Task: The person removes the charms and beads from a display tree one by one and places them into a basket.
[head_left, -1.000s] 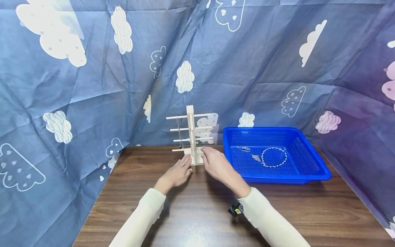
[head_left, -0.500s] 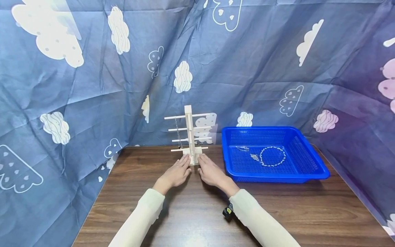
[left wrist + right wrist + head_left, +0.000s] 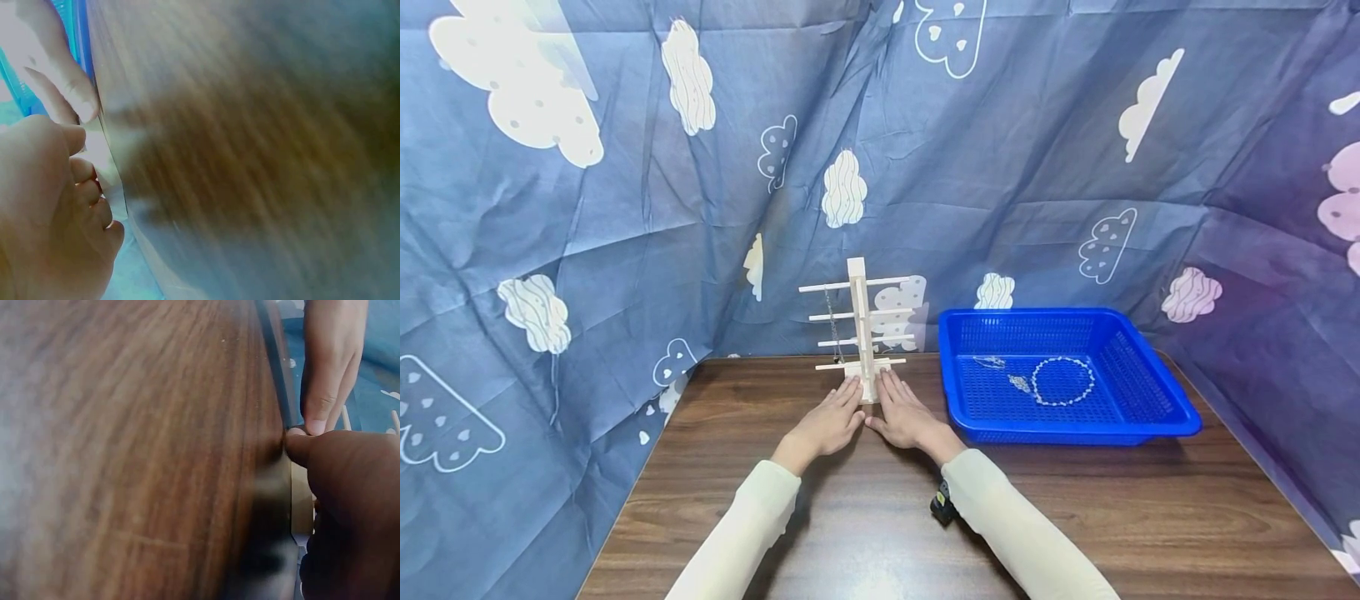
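Observation:
A pale wooden jewellery stand (image 3: 859, 300) with several crossbars stands upright at the back of the table. From its left side hangs a thin dark chain (image 3: 832, 321), looped over the top bar. My left hand (image 3: 826, 423) rests with straight fingers on the left part of the stand's base. On the base's right part lies my right hand (image 3: 907, 418), fingers also straight and its thumb toward the left hand. Both wrist views show the hands (image 3: 44, 206) (image 3: 356, 487) close together at the base's front, which they partly cover.
To the right stands a blue plastic basket (image 3: 1075, 433) holding a beaded necklace (image 3: 1093, 383) with a pendant (image 3: 1019, 383) and another small silvery piece (image 3: 991, 362). A blue cloud-print cloth (image 3: 1000, 167) hangs behind the brown wooden table (image 3: 865, 517).
My right hand has come from the right rear of the base, where its fingers were bent, forward and left to lie flat on it. The left hand keeps its place.

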The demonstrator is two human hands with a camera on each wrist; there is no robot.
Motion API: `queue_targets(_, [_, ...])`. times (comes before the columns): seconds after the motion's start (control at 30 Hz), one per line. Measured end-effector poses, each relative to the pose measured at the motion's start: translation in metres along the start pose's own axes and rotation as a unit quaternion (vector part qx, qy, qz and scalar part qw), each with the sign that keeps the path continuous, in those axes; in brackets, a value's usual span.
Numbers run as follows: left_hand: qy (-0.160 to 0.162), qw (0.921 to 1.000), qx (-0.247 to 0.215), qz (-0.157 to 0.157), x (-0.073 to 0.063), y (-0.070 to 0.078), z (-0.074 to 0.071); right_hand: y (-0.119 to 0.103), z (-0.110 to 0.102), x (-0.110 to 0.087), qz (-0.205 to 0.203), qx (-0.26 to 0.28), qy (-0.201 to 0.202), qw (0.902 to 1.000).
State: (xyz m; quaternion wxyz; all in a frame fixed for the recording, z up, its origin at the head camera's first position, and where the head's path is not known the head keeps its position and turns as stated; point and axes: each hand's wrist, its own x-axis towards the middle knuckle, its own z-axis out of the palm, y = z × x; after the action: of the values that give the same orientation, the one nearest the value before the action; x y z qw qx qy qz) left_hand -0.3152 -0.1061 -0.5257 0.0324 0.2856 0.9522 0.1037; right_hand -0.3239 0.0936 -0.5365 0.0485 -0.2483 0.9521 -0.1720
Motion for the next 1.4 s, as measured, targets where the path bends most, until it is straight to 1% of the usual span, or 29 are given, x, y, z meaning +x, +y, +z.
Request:
queue_targets(0.13, [0.003, 1.0, 0.003, 0.004, -0.001, 0.001, 0.0, 0.001, 0.004, 0.002, -0.005, 0.003, 0.021, 0.9998])
queue_targets(0.27, [0.007, 1.0, 0.002, 0.004, -0.001, 0.002, -0.001, 0.005, 0.011, 0.007, -0.001, -0.003, 0.026, 0.9996])
queue_targets(0.43, [0.011, 0.9999, -0.004, 0.002, -0.001, 0.002, -0.002, 0.012, 0.019, 0.012, -0.007, -0.009, 0.039, 0.9992])
queue_targets(0.67, [-0.001, 0.9999, -0.013, 0.005, -0.002, 0.001, -0.006, 0.014, 0.018, 0.013, -0.012, -0.011, 0.037, 0.9992])
queue_targets(0.83, [0.005, 0.9998, -0.018, 0.008, -0.002, -0.005, -0.012, 0.011, 0.013, 0.011, -0.014, -0.021, 0.035, 0.9991])
queue_targets(0.93, [0.014, 0.9998, -0.014, -0.007, -0.005, -0.009, -0.018, 0.009, 0.012, 0.01, -0.013, -0.025, 0.034, 0.999])
queue_targets(1.0, [0.036, 0.999, -0.014, -0.023, -0.005, -0.012, -0.023, 0.008, 0.011, 0.009, -0.012, -0.025, 0.033, 0.9991])
queue_targets(1.1, [0.089, 0.9949, -0.004, -0.047, -0.005, -0.019, -0.031, 0.008, 0.013, 0.01, -0.012, -0.028, 0.038, 0.9988])
queue_targets(1.13, [0.109, 0.9928, 0.003, -0.049, -0.005, -0.021, -0.035, 0.009, 0.013, 0.01, -0.012, -0.029, 0.04, 0.9987])
queue_targets(1.2, [0.146, 0.9877, 0.016, -0.053, -0.005, -0.026, -0.042, 0.01, 0.015, 0.011, -0.013, -0.033, 0.041, 0.9985])
queue_targets(1.27, [0.177, 0.9822, 0.029, -0.058, -0.005, -0.029, -0.051, 0.011, 0.018, 0.012, -0.013, -0.036, 0.043, 0.9984])
queue_targets(1.33, [0.208, 0.9754, 0.033, -0.066, -0.005, -0.032, -0.059, 0.012, 0.018, 0.012, -0.014, -0.037, 0.043, 0.9983])
queue_targets(1.4, [0.236, 0.9682, 0.025, -0.08, -0.005, -0.033, -0.067, 0.012, 0.018, 0.012, -0.015, -0.035, 0.043, 0.9983])
